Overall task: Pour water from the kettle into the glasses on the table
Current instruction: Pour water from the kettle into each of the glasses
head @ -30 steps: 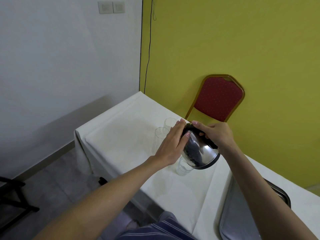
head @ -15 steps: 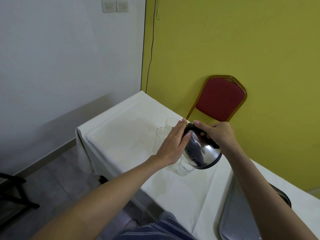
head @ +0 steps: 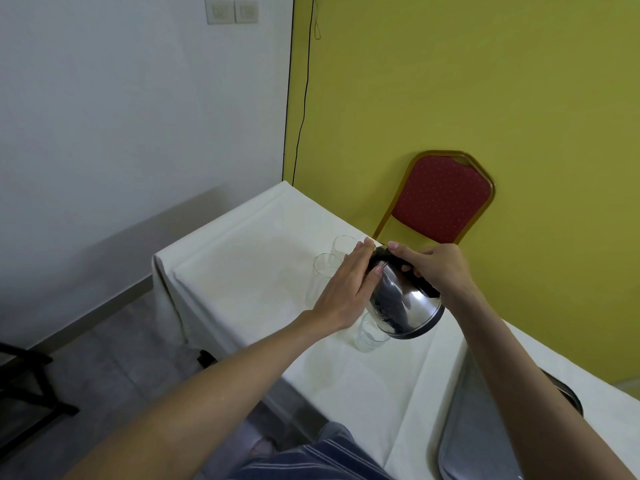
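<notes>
A shiny steel kettle (head: 401, 306) with a black handle is tipped forward over the table (head: 242, 271), its spout end hidden behind my hands. My right hand (head: 436, 268) grips the black handle from above. My left hand (head: 349, 289) lies flat against the kettle's left side and lid. Two tall clear glasses (head: 323, 271) stand just beyond my left hand, the farther glass (head: 343, 244) partly hidden by my fingers. A third clear glass (head: 369, 336) stands below the kettle's base, closer to me.
A white cloth covers the table. A grey metal tray (head: 485, 427) lies at the lower right. A red padded chair (head: 440, 199) stands against the yellow wall behind the table. A dark stand (head: 20, 382) sits on the floor at the far left.
The kettle and both hands stay in nearly the same pose; the view has shifted slightly.
</notes>
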`<state>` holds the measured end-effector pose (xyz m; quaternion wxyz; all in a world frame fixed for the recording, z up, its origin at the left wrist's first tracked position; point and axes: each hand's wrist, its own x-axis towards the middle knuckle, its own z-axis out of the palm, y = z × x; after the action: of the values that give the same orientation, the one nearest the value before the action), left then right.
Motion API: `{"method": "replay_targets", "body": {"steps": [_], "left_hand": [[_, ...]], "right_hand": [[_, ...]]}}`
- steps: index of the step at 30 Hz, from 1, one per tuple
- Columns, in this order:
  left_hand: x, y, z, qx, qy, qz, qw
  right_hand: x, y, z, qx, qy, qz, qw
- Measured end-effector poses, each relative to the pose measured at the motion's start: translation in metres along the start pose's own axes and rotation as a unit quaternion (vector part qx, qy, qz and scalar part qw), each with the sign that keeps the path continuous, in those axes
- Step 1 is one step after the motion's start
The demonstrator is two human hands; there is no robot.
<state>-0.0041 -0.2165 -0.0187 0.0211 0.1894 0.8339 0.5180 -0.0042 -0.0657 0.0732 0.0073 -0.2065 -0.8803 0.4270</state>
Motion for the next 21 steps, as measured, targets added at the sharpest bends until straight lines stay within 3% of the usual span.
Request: {"method": "replay_targets", "body": {"steps": [21], "left_hand": [[0.0006, 0.0033, -0.0007, -0.009, -0.005, 0.006, 1.0]], "right_hand": [[0.0019, 0.0024, -0.0004, 0.012, 0.001, 0.004, 1.0]]}}
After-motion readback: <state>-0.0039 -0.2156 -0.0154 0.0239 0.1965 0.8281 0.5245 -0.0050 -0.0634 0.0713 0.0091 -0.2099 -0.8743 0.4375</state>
